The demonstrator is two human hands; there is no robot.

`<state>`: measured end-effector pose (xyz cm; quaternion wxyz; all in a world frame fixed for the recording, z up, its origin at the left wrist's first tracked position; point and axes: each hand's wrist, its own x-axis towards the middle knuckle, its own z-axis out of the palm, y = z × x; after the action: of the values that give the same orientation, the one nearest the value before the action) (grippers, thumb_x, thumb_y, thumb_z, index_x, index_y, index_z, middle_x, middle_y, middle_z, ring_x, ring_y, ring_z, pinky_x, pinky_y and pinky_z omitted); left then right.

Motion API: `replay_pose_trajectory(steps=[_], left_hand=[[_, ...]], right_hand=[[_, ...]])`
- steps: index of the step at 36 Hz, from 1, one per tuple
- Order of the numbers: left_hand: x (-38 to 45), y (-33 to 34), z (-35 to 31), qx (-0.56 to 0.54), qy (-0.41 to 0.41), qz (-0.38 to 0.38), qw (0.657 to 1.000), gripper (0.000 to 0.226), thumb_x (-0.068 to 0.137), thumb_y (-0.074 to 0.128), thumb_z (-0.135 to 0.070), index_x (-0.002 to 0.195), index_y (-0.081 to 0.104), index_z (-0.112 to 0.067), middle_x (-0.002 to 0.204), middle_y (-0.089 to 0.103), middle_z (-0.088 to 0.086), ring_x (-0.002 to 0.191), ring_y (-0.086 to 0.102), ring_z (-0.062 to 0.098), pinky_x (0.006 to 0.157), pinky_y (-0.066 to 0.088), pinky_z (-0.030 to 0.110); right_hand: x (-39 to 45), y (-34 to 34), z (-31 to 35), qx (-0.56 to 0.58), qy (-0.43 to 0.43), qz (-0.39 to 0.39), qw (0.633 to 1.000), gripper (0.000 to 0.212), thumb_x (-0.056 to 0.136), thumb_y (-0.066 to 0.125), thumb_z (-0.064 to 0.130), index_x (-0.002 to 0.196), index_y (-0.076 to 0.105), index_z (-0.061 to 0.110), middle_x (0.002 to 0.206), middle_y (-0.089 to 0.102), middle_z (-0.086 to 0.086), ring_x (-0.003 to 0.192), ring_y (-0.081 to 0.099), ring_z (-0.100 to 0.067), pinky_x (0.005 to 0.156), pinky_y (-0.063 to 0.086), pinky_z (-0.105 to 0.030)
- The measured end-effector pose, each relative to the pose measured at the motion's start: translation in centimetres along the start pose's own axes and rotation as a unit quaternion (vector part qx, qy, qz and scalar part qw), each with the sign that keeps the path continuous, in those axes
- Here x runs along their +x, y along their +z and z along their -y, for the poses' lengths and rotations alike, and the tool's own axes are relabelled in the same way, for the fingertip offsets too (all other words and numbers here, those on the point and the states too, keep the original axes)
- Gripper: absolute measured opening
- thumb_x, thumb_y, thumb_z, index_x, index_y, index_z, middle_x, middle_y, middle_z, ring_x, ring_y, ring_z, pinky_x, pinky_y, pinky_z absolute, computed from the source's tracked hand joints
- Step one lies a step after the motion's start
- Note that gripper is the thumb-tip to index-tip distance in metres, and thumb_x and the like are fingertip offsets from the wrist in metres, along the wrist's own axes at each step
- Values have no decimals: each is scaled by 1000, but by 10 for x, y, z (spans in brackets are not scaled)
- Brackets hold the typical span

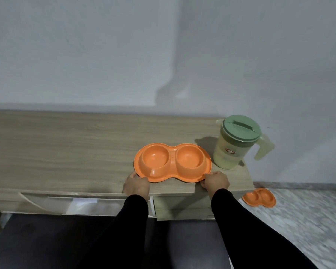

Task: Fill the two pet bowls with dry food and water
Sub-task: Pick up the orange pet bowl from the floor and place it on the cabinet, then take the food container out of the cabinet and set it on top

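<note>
Head view showed the orange double pet bowl [172, 162] sitting on the wooden cabinet top [66, 148], near its front edge and toward the right end. Both wells looked empty and dry: no kibble, no water visible.

Left hand [136, 184] was at the bowl's near-left rim, fingers curled around the edge. Right hand [216, 181] was at the near-right rim, fingers likewise closed over the lip. Both pinched the rim; can't tell whether the bowl was bearing on the top or slightly lifted at the front.

Green-lidded pitcher [235, 142] stood just right of the bowl, close but apart, lid on, handle pointing right. It looked partly full, contents pale; can't confirm it's water. A second orange double bowl [259, 197] lay on the floor, right of the cabinet.

My read: step in hand was positioning the bowl, before any filling. Task barely started.

Next move would need one hand freed for the pitcher handle, a slow pour into one well only. No dry food container in view, so that has to be found first.
</note>
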<state>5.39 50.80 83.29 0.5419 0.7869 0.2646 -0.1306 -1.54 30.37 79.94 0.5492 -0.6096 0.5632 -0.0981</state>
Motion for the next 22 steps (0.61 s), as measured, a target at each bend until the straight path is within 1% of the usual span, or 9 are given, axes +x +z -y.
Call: replay_pose_trajectory(steps=[3, 6, 8, 10, 12, 14, 16, 19, 22], left_hand=[[1, 1, 1, 9, 4, 1, 1000, 45, 84, 60, -12, 128, 59, -18, 116, 67, 9, 101, 65, 29, 88, 53, 35], [-1, 2, -1, -11, -12, -2, 1000, 38, 88, 54, -12, 126, 59, -13, 117, 65, 13, 101, 63, 30, 79, 48, 31], [-4, 1, -2, -6, -17, 2, 1000, 36, 90, 49, -7, 125, 58, -10, 117, 64, 14, 98, 62, 30, 73, 44, 28], [-4, -1, -2, 18, -9, 12, 1000, 35, 90, 46, -3, 124, 58, -7, 118, 63, 17, 94, 59, 28, 72, 42, 27], [-7, -5, 1, 47, 9, 14, 999, 36, 91, 46, -2, 125, 55, -5, 122, 60, 18, 103, 59, 30, 76, 45, 28], [-10, -8, 5, 71, 30, 14, 997, 39, 91, 47, -1, 128, 53, -4, 128, 56, 19, 115, 56, 33, 89, 47, 33], [-12, -14, 11, 106, 65, 21, 992, 41, 90, 45, 0, 131, 52, -3, 131, 54, 19, 121, 52, 33, 97, 44, 35], [-13, -24, 24, 153, 117, 31, 981, 42, 89, 43, 2, 130, 52, -3, 131, 54, 16, 120, 52, 31, 97, 44, 34], [-18, -33, 34, 213, 169, 41, 961, 45, 88, 42, 4, 132, 51, -5, 133, 52, 13, 123, 49, 28, 99, 41, 31]], right_hand=[[-7, -2, 3, 9, 3, 5, 1000, 10, 73, 60, 10, 69, 52, 11, 78, 67, -13, 88, 68, -36, 86, 56, -46], [-16, -5, 7, 13, 13, 5, 1000, 17, 81, 56, 8, 67, 47, 13, 68, 59, -9, 89, 67, -38, 86, 55, -48], [-20, -6, 6, 8, 14, 6, 1000, 15, 82, 54, 8, 69, 47, 12, 70, 62, -12, 89, 67, -38, 86, 55, -48], [-21, -7, 3, -4, 6, 15, 1000, 8, 81, 53, 10, 74, 49, 11, 73, 65, -13, 90, 67, -37, 87, 55, -47], [-20, -7, -3, -18, -5, 20, 1000, 4, 78, 53, 14, 78, 52, 10, 80, 68, -14, 92, 67, -36, 88, 55, -47], [-22, -9, -5, -33, -14, 26, 999, 4, 79, 53, 16, 77, 52, 13, 89, 70, -15, 94, 67, -35, 89, 54, -47], [-35, -12, -4, -54, -26, 27, 998, 5, 82, 53, 18, 80, 54, 14, 97, 69, -15, 98, 65, -34, 92, 53, -45], [-53, -17, -3, -120, -64, 29, 990, 13, 88, 51, 18, 94, 57, 8, 101, 68, -14, 102, 62, -32, 92, 49, -35], [-66, -21, -7, -178, -101, 49, 978, 12, 92, 50, 19, 90, 52, 7, 97, 60, -10, 100, 57, -30, 83, 43, -30]])
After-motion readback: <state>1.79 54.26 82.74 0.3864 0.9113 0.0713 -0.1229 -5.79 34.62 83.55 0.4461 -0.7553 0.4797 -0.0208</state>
